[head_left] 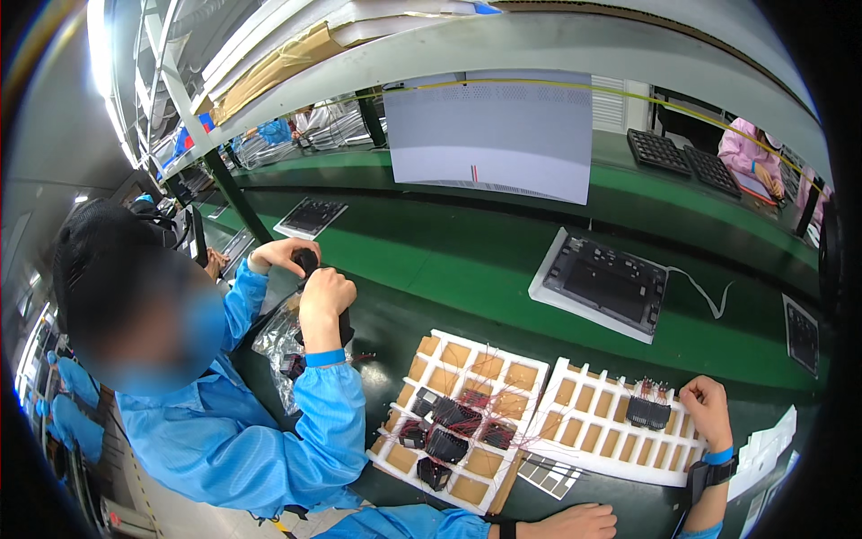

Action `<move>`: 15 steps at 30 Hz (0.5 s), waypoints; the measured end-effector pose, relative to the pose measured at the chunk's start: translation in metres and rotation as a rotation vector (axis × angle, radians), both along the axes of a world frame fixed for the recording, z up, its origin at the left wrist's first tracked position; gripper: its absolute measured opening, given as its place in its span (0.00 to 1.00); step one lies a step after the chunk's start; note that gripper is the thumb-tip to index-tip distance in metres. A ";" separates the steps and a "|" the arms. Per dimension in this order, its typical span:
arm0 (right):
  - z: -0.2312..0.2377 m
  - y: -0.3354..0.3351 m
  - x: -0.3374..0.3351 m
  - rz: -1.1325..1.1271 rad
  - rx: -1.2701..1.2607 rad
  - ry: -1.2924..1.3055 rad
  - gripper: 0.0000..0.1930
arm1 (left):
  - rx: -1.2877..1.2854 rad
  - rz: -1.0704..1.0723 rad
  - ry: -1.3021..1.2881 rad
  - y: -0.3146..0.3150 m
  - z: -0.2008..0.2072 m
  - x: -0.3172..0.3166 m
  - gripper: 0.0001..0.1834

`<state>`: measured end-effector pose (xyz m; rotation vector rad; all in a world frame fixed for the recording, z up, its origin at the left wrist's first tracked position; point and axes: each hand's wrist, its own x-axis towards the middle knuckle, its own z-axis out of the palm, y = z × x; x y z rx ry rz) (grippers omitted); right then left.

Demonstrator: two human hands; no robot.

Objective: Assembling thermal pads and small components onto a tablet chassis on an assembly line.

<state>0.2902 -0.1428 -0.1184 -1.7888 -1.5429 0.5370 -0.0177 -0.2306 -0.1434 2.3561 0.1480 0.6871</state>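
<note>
My right hand (pixel 708 409) is at the right end of a white slotted tray (pixel 600 466), fingers curled down just right of a black finned part (pixel 648 411) with thin wires. Whether anything is between those fingers is hidden. My left hand (pixel 575 523) lies low at the picture's bottom edge, palm down, fingers loosely stretched to the right and holding nothing. Left of the slotted tray, a white divided tray (pixel 440 350) with cardboard-brown cells holds several black parts with dark red wires.
At left, a person in a blue smock (pixel 269 449) handles a dark object (pixel 307 260) over a clear plastic bag (pixel 280 355). A black panel (pixel 606 280) lies on the green bench. A white board (pixel 489 139) stands behind, beneath an overhead shelf (pixel 539 45). White sheets (pixel 763 454) lie at right.
</note>
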 end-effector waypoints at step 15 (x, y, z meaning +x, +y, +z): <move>0.016 0.001 -0.009 0.052 -0.037 -0.065 0.11 | -0.122 -0.061 0.073 0.006 -0.003 -0.004 0.07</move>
